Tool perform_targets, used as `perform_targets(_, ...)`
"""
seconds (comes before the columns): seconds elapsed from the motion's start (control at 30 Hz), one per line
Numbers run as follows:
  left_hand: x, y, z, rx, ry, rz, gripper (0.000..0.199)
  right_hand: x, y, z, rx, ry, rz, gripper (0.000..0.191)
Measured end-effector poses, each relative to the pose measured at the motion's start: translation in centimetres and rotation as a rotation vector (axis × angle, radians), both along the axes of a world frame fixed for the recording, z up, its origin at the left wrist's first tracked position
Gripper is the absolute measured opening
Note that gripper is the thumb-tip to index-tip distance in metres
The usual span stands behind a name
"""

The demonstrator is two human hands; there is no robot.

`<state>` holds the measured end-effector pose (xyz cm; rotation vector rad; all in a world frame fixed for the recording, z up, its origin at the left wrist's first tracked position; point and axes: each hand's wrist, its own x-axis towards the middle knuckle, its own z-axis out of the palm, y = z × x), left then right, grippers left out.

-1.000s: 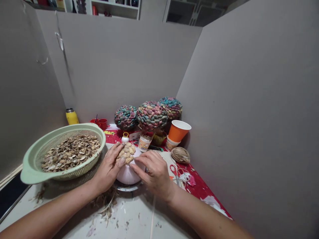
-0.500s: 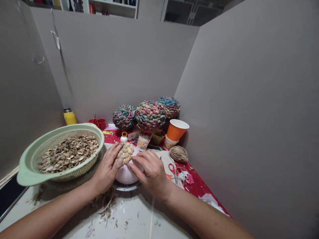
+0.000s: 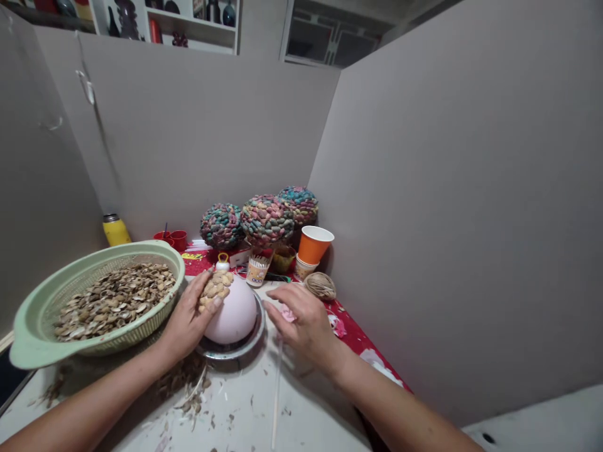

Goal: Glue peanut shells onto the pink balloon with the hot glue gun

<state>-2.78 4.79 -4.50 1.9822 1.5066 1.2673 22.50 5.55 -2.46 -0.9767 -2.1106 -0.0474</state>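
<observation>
A smooth pale pink ball (image 3: 238,314) rests in a round metal dish (image 3: 230,355). Tan shells (image 3: 217,285) cover its upper left side. My left hand (image 3: 188,314) lies spread along that shell-covered side, thumb and fingers apart, steadying the ball. To the right of the ball, clear of it, hovers my right hand (image 3: 301,320), thumb and forefinger a little apart with nothing visible between them. Left of my left hand sits a green colander (image 3: 176,276) filled with loose shells (image 3: 117,301).
Three multicoloured balls (image 3: 267,220) stand at the back, near a small patterned cup (image 3: 258,269), an orange cup (image 3: 315,245) and a twine roll (image 3: 320,285). A yellow bottle (image 3: 115,231) is at the back left. Shell scraps (image 3: 188,383) litter the near tabletop.
My right hand has drawn away from the ball to the right, uncovering its pink surface. My left hand stays on the shells. The whole view has shifted slightly.
</observation>
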Motion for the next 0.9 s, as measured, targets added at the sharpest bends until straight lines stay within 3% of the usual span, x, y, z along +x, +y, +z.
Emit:
perform_targets(0.2, 0.1, 0.3, 0.1, 0.001, -0.006, 0.002, 0.072, 4.9, -1.4, -1.7, -0.325, -0.239, -0.219, 0.018)
perform_targets(0.47, 0.6, 0.0, 0.2, 0.053, -0.014, 0.083, 0.088, 5.1, -2.3, -3.4, -0.525, -0.354, -0.262, 0.025)
perform_targets(0.6, 0.4, -0.1, -0.1, 0.054, -0.055, 0.035, 0.082, 5.0, -1.6, -4.1, -0.541, -0.274, -0.239, 0.023)
perform_targets(0.73, 0.3, 0.0, -0.1, 0.031, -0.020, 0.079, 0.084, 5.5, -1.9, -4.3, -0.529, -0.099, -0.169, 0.025)
perform_targets(0.9, 0.2, 0.5, -0.1, 0.002, 0.025, 0.160, 0.083, 6.9, -2.9, -2.0, -0.488, 0.276, -0.078, 0.024)
